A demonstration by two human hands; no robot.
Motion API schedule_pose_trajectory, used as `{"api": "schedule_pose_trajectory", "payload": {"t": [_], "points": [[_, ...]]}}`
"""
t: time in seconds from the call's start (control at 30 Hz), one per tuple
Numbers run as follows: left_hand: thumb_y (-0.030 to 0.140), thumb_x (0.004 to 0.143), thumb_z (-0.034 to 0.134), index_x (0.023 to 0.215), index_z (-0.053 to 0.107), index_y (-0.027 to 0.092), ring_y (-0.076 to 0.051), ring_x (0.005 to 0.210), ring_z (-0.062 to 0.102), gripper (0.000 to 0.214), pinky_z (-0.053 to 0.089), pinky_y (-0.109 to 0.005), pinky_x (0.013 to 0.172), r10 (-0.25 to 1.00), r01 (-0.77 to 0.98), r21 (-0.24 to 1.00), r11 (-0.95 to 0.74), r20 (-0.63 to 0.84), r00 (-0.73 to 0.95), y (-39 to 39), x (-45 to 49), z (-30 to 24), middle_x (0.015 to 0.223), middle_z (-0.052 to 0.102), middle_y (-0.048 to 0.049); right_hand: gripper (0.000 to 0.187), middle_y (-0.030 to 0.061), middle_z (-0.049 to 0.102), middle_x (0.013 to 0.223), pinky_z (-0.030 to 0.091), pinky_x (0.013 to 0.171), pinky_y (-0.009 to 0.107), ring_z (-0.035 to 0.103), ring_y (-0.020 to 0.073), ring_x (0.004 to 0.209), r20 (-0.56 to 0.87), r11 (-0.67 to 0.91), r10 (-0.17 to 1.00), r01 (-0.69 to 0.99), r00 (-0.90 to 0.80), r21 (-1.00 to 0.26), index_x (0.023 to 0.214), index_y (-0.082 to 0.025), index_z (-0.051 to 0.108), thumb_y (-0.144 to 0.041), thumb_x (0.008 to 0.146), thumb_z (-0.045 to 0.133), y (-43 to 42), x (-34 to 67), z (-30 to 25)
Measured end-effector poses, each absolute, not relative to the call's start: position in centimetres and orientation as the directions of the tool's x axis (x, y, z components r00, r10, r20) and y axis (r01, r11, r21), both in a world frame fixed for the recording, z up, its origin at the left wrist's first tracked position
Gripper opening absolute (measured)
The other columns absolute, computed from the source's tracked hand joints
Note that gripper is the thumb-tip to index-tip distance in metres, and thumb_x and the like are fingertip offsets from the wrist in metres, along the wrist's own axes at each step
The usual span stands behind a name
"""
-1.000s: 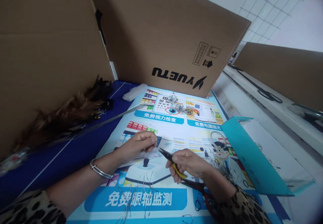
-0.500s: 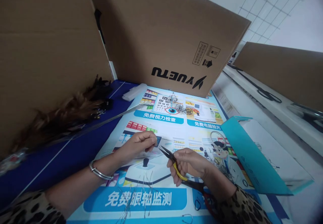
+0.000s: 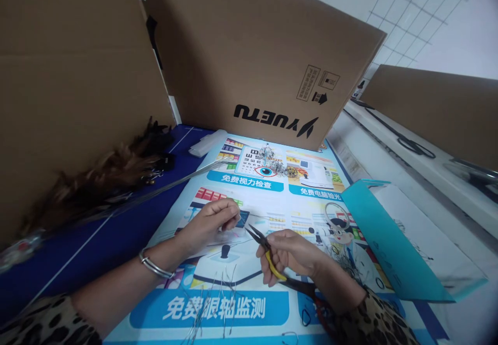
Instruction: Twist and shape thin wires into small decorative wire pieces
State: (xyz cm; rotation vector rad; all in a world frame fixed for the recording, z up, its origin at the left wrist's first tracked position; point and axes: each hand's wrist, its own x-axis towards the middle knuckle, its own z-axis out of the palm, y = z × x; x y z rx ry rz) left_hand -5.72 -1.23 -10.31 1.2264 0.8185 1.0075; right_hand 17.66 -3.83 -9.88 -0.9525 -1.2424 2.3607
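Observation:
My left hand [image 3: 221, 214] is closed in a pinch above the printed sheet, with a thin wire [image 3: 244, 222] faintly visible at its fingertips. My right hand [image 3: 286, 254] is wrapped around needle-nose pliers [image 3: 277, 271] with yellow and black handles. Their dark, pointed jaws face my left fingertips, slightly apart and a short gap from them. Whether the jaws touch the wire is too fine to tell. Below my hands, several loose thin wires [image 3: 223, 303] lie on the sheet. A tangle of fine wire pieces [image 3: 344, 259] rests beside my right wrist.
Bunched wire pieces [image 3: 278, 167] lie at the back of the sheet, before a large cardboard panel [image 3: 264, 59]. Long wires [image 3: 187, 177] and brown feathers [image 3: 97, 179] lie on the left. A teal open box [image 3: 397, 246] stands at right; scissors [image 3: 416, 147] lie beyond it.
My left hand has shifted very slightly up and left, away from the pliers. The pliers and my right hand stay almost in place.

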Motion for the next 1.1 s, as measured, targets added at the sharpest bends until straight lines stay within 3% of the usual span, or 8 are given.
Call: {"api": "schedule_pose_trajectory", "payload": {"t": [0.07, 0.13, 0.23, 0.33, 0.6, 1.1], "points": [[0.035, 0.087, 0.047, 0.067, 0.052, 0.016, -0.009, 0.051, 0.036, 0.027, 0.029, -0.022, 0.053, 0.932, -0.190, 0.979, 0.073, 0.001, 0.362, -1.2, -5.6, -10.2, 0.051, 0.042, 0.0043, 0.042, 0.0055, 0.060, 0.070, 0.049, 0.053, 0.028, 0.061, 0.0151, 0.057, -0.372, -0.408, 0.678, 0.096, -0.634, -0.908, 0.090, -0.011, 0.057, -0.051, 0.084, 0.047, -4.1, 17.3, -9.4], [0.035, 0.087, 0.046, 0.068, 0.051, 0.016, -0.009, 0.050, 0.036, 0.028, 0.030, -0.022, 0.053, 0.932, -0.228, 0.968, 0.103, -0.013, 0.363, -1.2, -5.4, -10.2, 0.050, 0.042, 0.0047, 0.037, 0.0036, 0.058, 0.069, 0.046, 0.057, 0.026, 0.058, 0.0129, 0.060, -0.248, -0.136, 0.813, 0.242, -0.526, -0.961, 0.084, -0.013, 0.058, -0.048, 0.086, 0.046, -4.3, 17.0, -8.9], [0.036, 0.087, 0.046, 0.067, 0.049, 0.016, -0.009, 0.049, 0.037, 0.028, 0.031, -0.022, 0.054, 0.932, -0.289, 0.947, 0.140, -0.028, 0.361, -1.2, -5.2, -10.1, 0.048, 0.041, 0.0052, 0.026, 0.0042, 0.058, 0.075, 0.044, 0.066, 0.028, 0.054, 0.0147, 0.072, 0.045, 0.307, 0.885, 0.508, -0.463, -0.805, 0.083, -0.015, 0.059, -0.039, 0.086, 0.048, -4.4, 17.0, -8.7], [0.036, 0.088, 0.046, 0.067, 0.049, 0.017, -0.009, 0.049, 0.038, 0.028, 0.033, -0.022, 0.054, 0.934, -0.309, 0.936, 0.170, -0.053, 0.354, -1.3, -5.2, -10.0, 0.048, 0.042, 0.0050, 0.020, 0.0071, 0.059, 0.087, 0.043, 0.074, 0.031, 0.053, 0.0179, 0.083, 0.200, 0.506, 0.840, 0.596, -0.504, -0.623, 0.095, -0.017, 0.058, -0.033, 0.085, 0.050, -4.4, 17.1, -9.1], [0.037, 0.086, 0.048, 0.070, 0.052, 0.016, -0.008, 0.048, 0.036, 0.027, 0.033, -0.021, 0.052, 0.929, -0.282, 0.944, 0.174, -0.063, 0.365, -1.3, -5.2, -10.6, 0.050, 0.044, 0.0050, 0.021, 0.0098, 0.058, 0.095, 0.044, 0.080, 0.034, 0.053, 0.0204, 0.091, 0.285, 0.583, 0.805, 0.602, -0.521, -0.545, 0.101, -0.017, 0.055, -0.029, 0.085, 0.051, -4.5, 17.0, -9.7], [0.039, 0.084, 0.050, 0.072, 0.052, 0.016, -0.008, 0.047, 0.038, 0.026, 0.030, -0.019, 0.046, 0.911, -0.167, 0.976, 0.137, -0.058, 0.409, -1.3, -5.3, -11.2, 0.051, 0.046, 0.0035, 0.019, 0.0082, 0.057, 0.087, 0.044, 0.075, 0.032, 0.052, 0.0195, 0.086, 0.274, 0.599, 0.796, 0.641, -0.540, -0.480, 0.097, -0.017, 0.056, -0.030, 0.086, 0.049, -4.5, 17.1, -9.6]]}}
